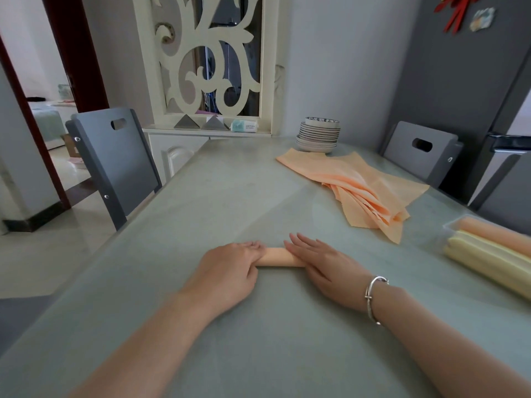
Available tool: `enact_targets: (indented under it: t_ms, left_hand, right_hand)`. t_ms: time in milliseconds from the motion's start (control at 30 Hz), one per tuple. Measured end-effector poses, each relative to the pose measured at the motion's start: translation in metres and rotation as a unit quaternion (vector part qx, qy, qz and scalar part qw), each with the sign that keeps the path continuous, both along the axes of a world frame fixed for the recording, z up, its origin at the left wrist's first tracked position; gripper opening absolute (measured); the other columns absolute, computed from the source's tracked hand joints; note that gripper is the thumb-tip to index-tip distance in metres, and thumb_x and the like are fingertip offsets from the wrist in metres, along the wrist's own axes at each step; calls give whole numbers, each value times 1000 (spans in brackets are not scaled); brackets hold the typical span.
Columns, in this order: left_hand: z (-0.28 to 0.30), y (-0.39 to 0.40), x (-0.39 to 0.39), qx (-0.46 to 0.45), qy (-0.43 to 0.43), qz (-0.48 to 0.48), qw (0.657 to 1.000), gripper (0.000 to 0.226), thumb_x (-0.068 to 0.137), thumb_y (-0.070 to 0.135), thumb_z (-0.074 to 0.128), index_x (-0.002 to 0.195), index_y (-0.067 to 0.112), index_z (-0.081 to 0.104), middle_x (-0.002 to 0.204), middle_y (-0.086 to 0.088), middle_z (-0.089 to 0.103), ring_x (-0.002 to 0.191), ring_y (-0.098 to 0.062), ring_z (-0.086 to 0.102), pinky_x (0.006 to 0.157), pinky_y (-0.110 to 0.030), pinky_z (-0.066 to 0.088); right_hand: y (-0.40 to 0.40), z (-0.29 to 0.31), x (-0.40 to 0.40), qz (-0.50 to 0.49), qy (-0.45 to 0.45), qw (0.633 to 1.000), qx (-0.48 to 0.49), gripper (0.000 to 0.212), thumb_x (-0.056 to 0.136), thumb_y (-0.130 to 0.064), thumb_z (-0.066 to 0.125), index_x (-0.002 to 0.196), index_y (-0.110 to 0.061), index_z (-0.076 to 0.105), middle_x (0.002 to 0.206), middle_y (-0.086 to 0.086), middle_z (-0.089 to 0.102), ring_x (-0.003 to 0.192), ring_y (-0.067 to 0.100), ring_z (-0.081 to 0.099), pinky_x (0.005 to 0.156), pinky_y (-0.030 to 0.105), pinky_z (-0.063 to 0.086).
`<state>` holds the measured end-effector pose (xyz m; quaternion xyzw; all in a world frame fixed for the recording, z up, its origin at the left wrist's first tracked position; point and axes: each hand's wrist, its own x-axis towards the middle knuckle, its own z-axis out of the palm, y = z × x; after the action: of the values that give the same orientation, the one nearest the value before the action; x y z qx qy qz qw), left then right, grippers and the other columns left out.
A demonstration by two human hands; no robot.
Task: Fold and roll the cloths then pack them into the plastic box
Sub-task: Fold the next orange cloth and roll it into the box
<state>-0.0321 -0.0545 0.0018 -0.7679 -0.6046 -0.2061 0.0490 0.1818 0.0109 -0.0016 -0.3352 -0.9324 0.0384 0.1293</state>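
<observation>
A peach cloth rolled into a tight tube [277, 257] lies across the grey-green table [230, 191] in front of me. My left hand [230, 271] lies over its left end with the fingers curled onto the roll. My right hand [324, 264] presses flat on its right end, fingers straight. A loose pile of unfolded peach cloths [359, 182] lies further back on the right. At the right edge stands a clear plastic box [451, 225] holding rolled cloths, pale yellow rolls [488, 262] in front and a peach roll [500, 234] behind.
A stack of white bowls and plates [318, 135] stands at the far end of the table by the wall. Grey chairs stand at the left [115, 159] and the far right [419, 150]. A dark fridge [474, 81] is on the right.
</observation>
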Motion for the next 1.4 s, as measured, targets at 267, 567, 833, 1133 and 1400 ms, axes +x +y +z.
enact_targets:
  t_ms: [267, 567, 833, 1133, 1400]
  left_hand:
    - [8, 0, -7, -48, 35, -9, 998, 44, 96, 19, 44, 138, 32, 44, 143, 11, 46, 129, -12, 46, 100, -29, 40]
    - [23, 13, 35, -58, 112, 8, 992, 19, 85, 14, 48, 102, 22, 49, 103, -4, 62, 97, -29, 59, 72, -35, 42]
    - [73, 69, 191, 147, 22, -107, 983, 10, 81, 16, 56, 91, 20, 58, 99, 3, 58, 102, -21, 48, 70, -36, 47]
    - [80, 127, 350, 102, 102, -100, 985, 22, 82, 10, 56, 99, 22, 65, 103, 0, 63, 99, -26, 55, 78, -32, 40]
    - [69, 148, 368, 37, 94, -81, 992, 23, 84, 11, 53, 102, 21, 63, 108, -6, 63, 99, -32, 61, 73, -33, 43]
  right_hand:
    - [4, 16, 1, -49, -58, 996, -41, 48, 100, -27, 37, 147, -31, 25, 151, -10, 32, 134, 12, 38, 106, 19, 26]
    - [-30, 28, 44, -113, -92, 989, 31, 30, 91, -9, 41, 119, -19, 37, 99, 8, 59, 85, 30, 57, 63, 33, 37]
    - [-49, 70, 200, -211, 124, 957, 154, 32, 82, -4, 54, 110, -19, 59, 103, 1, 63, 86, 27, 61, 73, 39, 51]
    - [-28, 60, 320, -337, 189, 915, 114, 27, 80, 1, 58, 92, -21, 66, 98, -9, 55, 81, 20, 59, 77, 35, 51]
    - [-11, 66, 332, -342, 148, 927, 49, 18, 83, -7, 59, 90, -21, 69, 95, -6, 56, 81, 13, 56, 73, 18, 42]
